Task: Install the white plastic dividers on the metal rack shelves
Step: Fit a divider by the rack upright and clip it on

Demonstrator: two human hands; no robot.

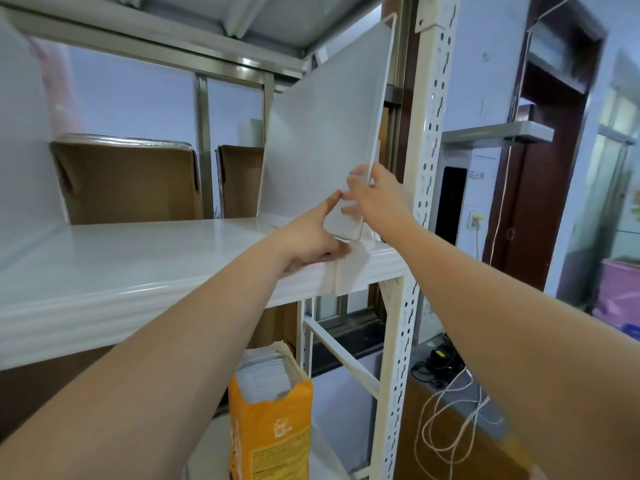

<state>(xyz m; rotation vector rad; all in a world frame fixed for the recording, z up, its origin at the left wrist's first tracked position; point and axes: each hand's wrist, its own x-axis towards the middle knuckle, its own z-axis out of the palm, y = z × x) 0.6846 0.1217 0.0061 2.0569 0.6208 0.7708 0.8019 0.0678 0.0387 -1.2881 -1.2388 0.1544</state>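
Note:
A white plastic divider [322, 133] stands upright on the white metal shelf [138, 265], near the rack's right end, reaching up to the shelf above [194, 26]. My left hand [311, 237] rests on the shelf's front edge, its thumb against the divider's lower front corner. My right hand [377, 199] grips the divider's front edge just above that corner, fingers wrapped onto its left face. A white clip piece [349, 271] sits over the shelf lip below the divider.
Two cardboard boxes [131, 181] stand at the back of the shelf. The perforated upright post [429, 140] is just right of the divider. Below, an orange bag [273, 414] holds white packets. Loose cords [446, 417] lie on a low surface at right.

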